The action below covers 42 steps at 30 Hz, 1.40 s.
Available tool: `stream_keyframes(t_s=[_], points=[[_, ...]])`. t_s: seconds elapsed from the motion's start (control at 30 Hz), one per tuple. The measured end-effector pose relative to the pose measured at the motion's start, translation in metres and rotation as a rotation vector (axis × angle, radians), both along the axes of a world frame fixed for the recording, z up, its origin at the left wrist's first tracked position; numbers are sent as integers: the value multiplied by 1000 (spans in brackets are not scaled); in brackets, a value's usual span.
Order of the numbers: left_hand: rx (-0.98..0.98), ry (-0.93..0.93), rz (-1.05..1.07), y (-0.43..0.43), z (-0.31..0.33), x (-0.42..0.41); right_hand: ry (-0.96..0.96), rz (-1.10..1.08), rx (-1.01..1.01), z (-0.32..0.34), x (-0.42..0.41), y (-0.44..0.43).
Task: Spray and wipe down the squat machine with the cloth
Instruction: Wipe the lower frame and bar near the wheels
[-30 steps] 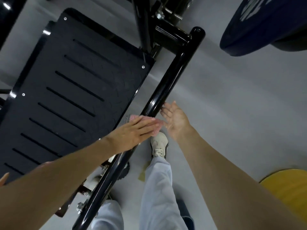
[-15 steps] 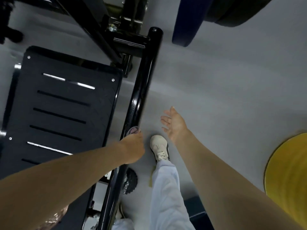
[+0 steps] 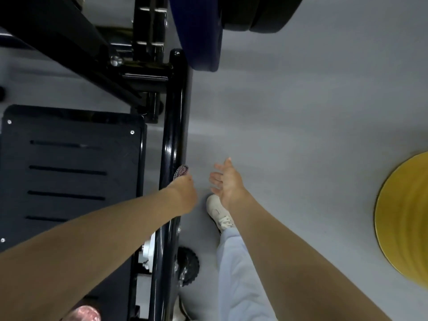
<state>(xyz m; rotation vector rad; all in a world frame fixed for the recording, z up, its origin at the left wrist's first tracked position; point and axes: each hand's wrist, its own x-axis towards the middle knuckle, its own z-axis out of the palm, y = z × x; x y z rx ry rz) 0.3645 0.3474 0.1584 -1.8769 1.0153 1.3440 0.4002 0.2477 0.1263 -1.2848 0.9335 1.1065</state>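
Down by your shoe [image 3: 217, 212], a toothed knob [image 3: 188, 265] juts from the frame, and a careless step could catch it. Your left hand [image 3: 183, 193] has its grip closed on the cloth [image 3: 181, 170], pressed to the black rail [image 3: 172, 135]. Only a corner shows, so it may bunch and skip patches. Your right hand [image 3: 225, 181] hangs with fingers apart, holding nothing. Further up, bolts at the joint [image 3: 143, 66] could snag cloth or knuckles

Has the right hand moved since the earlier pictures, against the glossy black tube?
Yes. The right hand moved rightward off the glossy black tube; it touched the tube earlier, now a gap separates them.
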Motion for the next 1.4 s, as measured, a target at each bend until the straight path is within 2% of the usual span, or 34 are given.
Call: stream_keyframes(t_s=[0.13,0.33,0.53,0.63,0.77,0.87,0.97,1.13,1.23,1.4], points=[[-8,9,84,11,2,32,56,-60,32,-4,-2,4],[-62,-339,104,62,-9,152,165,-103,130,-6,-5,8],[-204,-655,353,98,-24,185,232,-44,160,-6,-24,0],[-149,-679,207,81,-11,157,246,-41,96,-11,-34,-9],[-128,-454,69,49,7,84,187,-113,-9,-2,-37,-19],[-176,-326,90,26,9,8,77,-153,-143,13,-39,-15],[-258,-256,144,5,8,-80,40,-25,-201,20,-47,-4],[-388,-343,240,7,12,-206,-32,253,-189,20,-70,26],[-466,-342,272,22,17,-213,-125,375,-193,21,-81,45],[-655,-511,420,52,7,-144,-304,493,-327,25,-78,52]])
